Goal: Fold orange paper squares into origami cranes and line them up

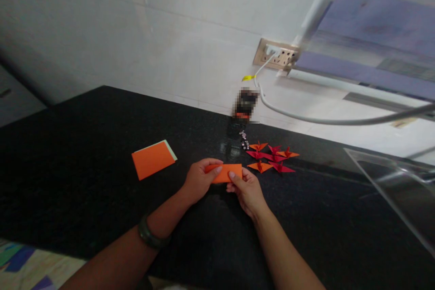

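Between my two hands is a sheet of orange origami paper (224, 173), folded into a narrow rectangle and held above the dark counter. My left hand (200, 180) grips its left end, thumb on top and fingers behind. At the right end, my right hand (247, 188) pinches it with the thumb across the front. Several folded paper cranes (261, 166), red and orange, sit in a cluster just beyond my right hand. To the left lies a stack of square paper (152, 161), orange on top with a pale green edge showing beneath.
A black counter (84, 145) runs along a tiled wall. Behind the cranes stands a pixelated dark object (245, 104) with a beaded strand (244, 140). A white cable (306, 120) hangs from a wall socket (276, 55). At right is a sink edge (384, 195).
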A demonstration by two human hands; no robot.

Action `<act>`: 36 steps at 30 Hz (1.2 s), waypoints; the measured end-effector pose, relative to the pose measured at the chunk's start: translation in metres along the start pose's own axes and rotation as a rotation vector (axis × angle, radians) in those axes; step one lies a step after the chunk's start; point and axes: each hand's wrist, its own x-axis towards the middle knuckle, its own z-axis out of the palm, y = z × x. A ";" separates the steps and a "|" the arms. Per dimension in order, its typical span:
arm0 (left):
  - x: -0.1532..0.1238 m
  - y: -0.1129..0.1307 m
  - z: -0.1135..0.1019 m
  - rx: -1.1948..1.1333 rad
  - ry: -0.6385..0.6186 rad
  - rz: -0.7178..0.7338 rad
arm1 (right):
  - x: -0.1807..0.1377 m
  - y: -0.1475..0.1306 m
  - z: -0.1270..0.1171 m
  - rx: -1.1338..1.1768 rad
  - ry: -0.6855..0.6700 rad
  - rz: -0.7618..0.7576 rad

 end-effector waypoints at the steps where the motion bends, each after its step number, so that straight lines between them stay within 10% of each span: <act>1: 0.000 0.000 0.000 0.010 0.000 0.002 | 0.000 0.001 0.000 -0.007 0.006 -0.003; 14: 0.005 -0.005 -0.008 0.163 -0.244 -0.044 | -0.001 -0.012 -0.012 -0.616 -0.108 -0.189; 22: 0.004 -0.003 -0.017 0.277 -0.467 0.086 | 0.001 -0.009 -0.017 -0.614 -0.164 -0.162; 36: -0.002 0.000 -0.004 -0.016 -0.192 0.017 | -0.004 0.006 0.005 -0.090 -0.004 -0.003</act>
